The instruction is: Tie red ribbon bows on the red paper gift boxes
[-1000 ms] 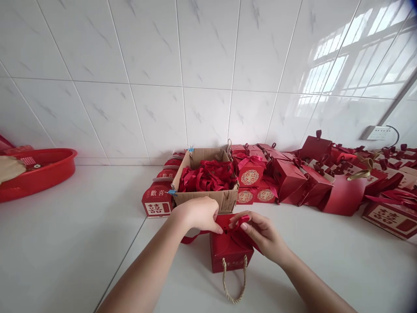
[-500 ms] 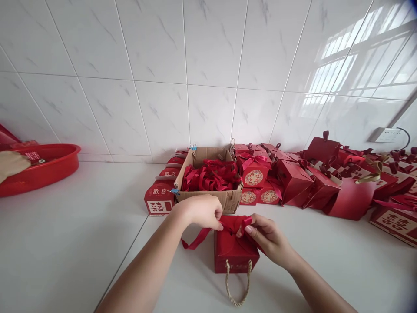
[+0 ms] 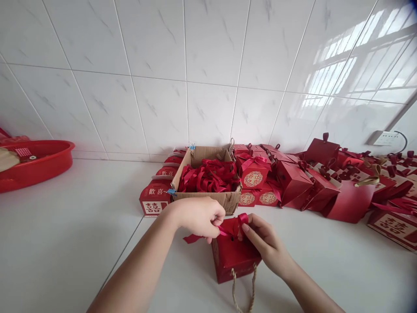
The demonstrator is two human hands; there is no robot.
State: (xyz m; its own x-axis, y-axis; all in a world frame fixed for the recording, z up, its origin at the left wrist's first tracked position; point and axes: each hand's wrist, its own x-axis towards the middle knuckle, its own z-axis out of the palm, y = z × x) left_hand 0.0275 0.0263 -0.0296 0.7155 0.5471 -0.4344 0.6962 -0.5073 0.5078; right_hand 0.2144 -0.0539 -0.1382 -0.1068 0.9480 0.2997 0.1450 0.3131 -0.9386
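A red gift box [image 3: 233, 256] stands on the white counter in front of me, with a twisted rope handle [image 3: 235, 289] hanging from its near side. Across its top runs a red ribbon [image 3: 241, 219], raised in a loop on the right. My left hand [image 3: 203, 217] is closed on the ribbon at the left of the box top, and a loose tail trails out beyond it. With thumb and fingers, my right hand [image 3: 265, 241] pinches the ribbon loop. Some of the ribbon's middle is hidden by my fingers.
Behind the gift box is a cardboard box [image 3: 224, 201] of loose red ribbons. Red printed boxes [image 3: 154, 198] line its left side; several more red boxes [image 3: 295, 187] are stacked rightward. A red basin [image 3: 39, 169] sits far left, against the tiled wall [image 3: 156, 108].
My left hand has pulled the ribbon slightly down and left, and its tail has shortened. The gift box has turned a little and its near edge has come closer. My right hand keeps the loop.
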